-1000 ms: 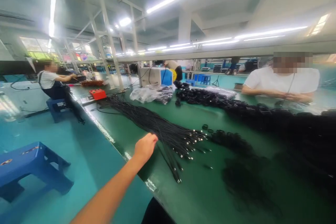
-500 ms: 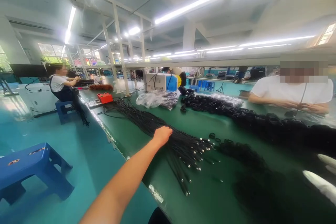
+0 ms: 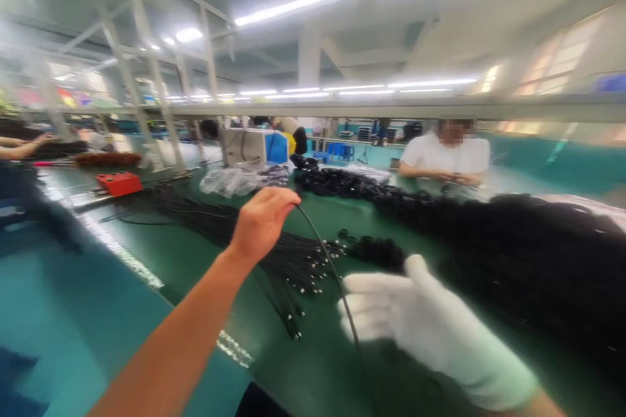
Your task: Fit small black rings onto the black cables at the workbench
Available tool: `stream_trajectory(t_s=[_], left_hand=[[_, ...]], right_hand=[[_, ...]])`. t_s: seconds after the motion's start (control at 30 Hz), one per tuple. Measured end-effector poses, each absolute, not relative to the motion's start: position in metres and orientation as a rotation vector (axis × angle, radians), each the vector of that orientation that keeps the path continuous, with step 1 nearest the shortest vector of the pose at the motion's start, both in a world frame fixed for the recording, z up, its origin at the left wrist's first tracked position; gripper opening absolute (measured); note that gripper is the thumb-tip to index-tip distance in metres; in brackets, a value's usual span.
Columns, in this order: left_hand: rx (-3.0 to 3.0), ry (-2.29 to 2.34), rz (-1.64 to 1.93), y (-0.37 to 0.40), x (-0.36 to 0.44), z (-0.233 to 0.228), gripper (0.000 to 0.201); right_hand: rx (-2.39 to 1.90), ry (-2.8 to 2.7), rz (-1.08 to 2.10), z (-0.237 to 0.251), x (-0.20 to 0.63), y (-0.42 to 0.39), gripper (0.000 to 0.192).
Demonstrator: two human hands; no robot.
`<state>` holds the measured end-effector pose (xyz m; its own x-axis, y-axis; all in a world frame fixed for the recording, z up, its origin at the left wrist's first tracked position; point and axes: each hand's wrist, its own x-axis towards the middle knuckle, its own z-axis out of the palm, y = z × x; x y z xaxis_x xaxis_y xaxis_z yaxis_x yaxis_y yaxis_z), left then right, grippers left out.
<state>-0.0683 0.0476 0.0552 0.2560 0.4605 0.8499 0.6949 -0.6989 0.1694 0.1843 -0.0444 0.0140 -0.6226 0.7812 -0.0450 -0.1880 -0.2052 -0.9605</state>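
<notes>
My bare left hand [image 3: 261, 221] is raised above the green table [image 3: 195, 254] and pinches one thin black cable [image 3: 327, 257] lifted from the bundle of black cables [image 3: 288, 260] with metal tips. The cable curves down past my right hand [image 3: 405, 319], which wears a white glove and has its fingers spread close beside the cable. Whether the glove touches the cable is unclear because of blur.
A large heap of coiled black cables [image 3: 528, 247] covers the right of the table. A red box [image 3: 119, 183], a clear bag [image 3: 229, 180] and a white and blue machine [image 3: 254, 146] stand further back. A person in white [image 3: 445, 156] works opposite; another person's arm [image 3: 22, 146] is at far left.
My left hand has lifted off the cable bundle with one cable pinched in it. My gloved right hand has come in from the right edge to beside that cable. The view swung right.
</notes>
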Motion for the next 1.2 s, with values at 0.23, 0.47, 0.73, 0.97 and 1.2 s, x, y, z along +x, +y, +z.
stream_trajectory(t_s=[0.23,0.47,0.73,0.97,1.2], left_hand=[[-2.334,-1.225,-1.010,0.029,-0.041,0.047,0.025],[-3.427,-0.790,-0.527,-0.013,-0.006,0.024,0.014],[-3.439,-0.695,-0.667,0.005,0.005,0.018,0.014],[-3.109,-1.320,-0.673,0.011,0.007,-0.041,0.030],[-2.789,-0.771,-0.633,-0.064,0.000,-0.073,0.020]], right_hand=[[-0.370,-1.010,2.424,-0.024,0.158,-0.063,0.028],[-0.276,-0.842,2.566,-0.046,0.161,-0.062,0.036],[-0.177,-0.854,2.659,-0.048,0.160,-0.063,0.045],[-0.117,-0.798,2.047,-0.014,0.211,-0.060,0.028],[-0.124,-0.643,1.857,0.002,0.228,-0.040,0.015]])
